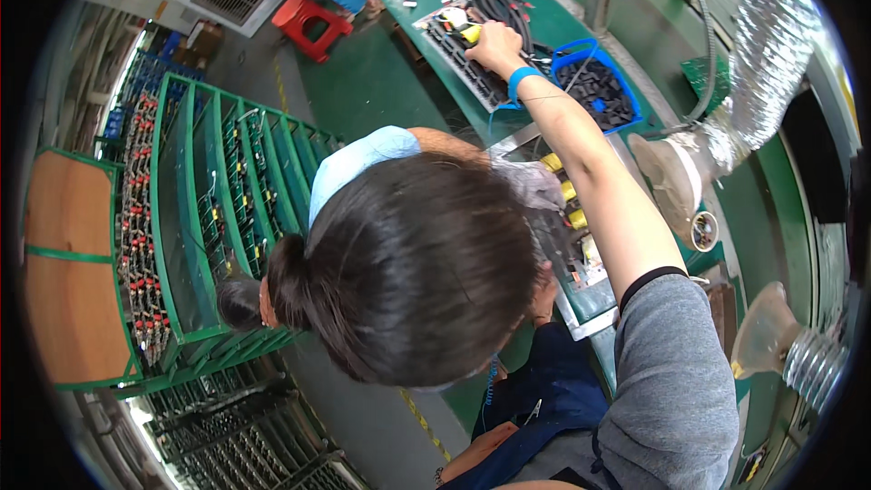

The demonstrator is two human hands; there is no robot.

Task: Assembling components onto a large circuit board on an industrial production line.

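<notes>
My right arm, in a grey sleeve, stretches over the green workbench with a blue band at the wrist. At its end, my right hand (497, 47) is closed with its fingertips on a yellow-wrapped component (472, 34). Beneath it is a pale-edged rack (460, 68), with black cables (501, 7) bundled beside it. Low in view, my left hand (485, 449) appears near the navy apron, with a dark bracelet close by; its fingers are unclear. A co-worker's dark-haired head (426, 263) covers the middle, and their gloved hand (535, 183) is at boards with yellow blocks (569, 191).
A blue bin (594, 82) of black parts sits right of my right hand. Foil ducting (771, 45) and clear extraction hoods (671, 172) stand along the right. Green racks (204, 209) of parts fill the left, and a red stool (308, 27) is at the far left.
</notes>
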